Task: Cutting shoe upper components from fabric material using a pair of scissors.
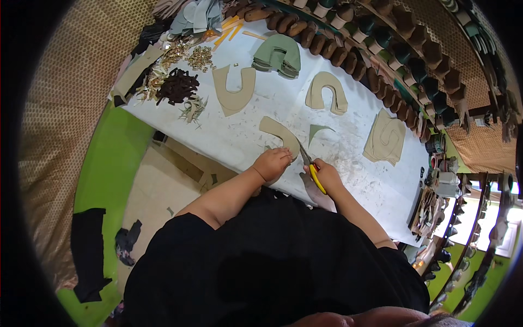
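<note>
My left hand (274, 163) is closed on the lower end of a curved beige cut piece (279, 129) near the table's front edge. Its fingers lie over the material, and part of the piece is hidden beneath them. In my right hand (327, 177) is a pair of yellow-handled scissors (315, 175). Their blades point away from me, along the right edge of the beige piece; whether they touch it I cannot tell. A thin green scrap (317, 130) lies just beyond the blades.
On the white table (190, 143) lie a beige U-shaped piece (245, 98), a beige horseshoe stack (339, 101), a green stack (267, 50) and a beige pile (375, 147). Dark strips (177, 87) and gold bits (200, 58) are heaped left. Shoe lasts (329, 49) line the back.
</note>
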`<state>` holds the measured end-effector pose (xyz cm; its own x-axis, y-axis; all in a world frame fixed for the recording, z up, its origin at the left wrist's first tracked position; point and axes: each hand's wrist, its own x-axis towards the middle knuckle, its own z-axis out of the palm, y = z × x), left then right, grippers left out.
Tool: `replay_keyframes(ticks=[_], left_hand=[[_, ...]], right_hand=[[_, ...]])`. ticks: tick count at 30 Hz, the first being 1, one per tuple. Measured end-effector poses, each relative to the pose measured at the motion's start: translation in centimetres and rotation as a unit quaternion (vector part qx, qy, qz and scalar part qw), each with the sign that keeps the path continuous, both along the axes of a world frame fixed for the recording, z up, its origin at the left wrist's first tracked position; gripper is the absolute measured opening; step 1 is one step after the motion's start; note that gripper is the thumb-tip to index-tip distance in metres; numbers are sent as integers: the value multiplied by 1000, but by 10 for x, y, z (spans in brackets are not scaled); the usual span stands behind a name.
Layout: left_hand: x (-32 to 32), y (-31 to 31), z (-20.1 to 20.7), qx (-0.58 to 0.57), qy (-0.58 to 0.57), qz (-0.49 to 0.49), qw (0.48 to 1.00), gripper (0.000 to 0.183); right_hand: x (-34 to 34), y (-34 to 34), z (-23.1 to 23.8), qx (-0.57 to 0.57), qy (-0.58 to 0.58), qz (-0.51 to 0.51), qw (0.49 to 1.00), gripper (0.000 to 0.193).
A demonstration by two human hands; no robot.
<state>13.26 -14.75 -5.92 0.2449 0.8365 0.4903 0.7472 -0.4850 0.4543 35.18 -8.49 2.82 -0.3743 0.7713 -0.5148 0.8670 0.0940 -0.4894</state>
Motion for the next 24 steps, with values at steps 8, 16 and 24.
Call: replay_keyframes(ticks=[8, 16, 24], left_hand=[[-1, 0, 2, -4, 0, -12, 1000, 17], [-1, 0, -1, -2, 8, -12, 1000, 17], [-1, 0, 0, -4, -12, -20, 1000, 14]], right_hand=[[-2, 1, 1, -39, 15, 1, 999, 55], [-12, -1, 6, -14, -13, 5, 1000, 58], [-12, 0, -1, 12, -32, 7, 999, 56]])
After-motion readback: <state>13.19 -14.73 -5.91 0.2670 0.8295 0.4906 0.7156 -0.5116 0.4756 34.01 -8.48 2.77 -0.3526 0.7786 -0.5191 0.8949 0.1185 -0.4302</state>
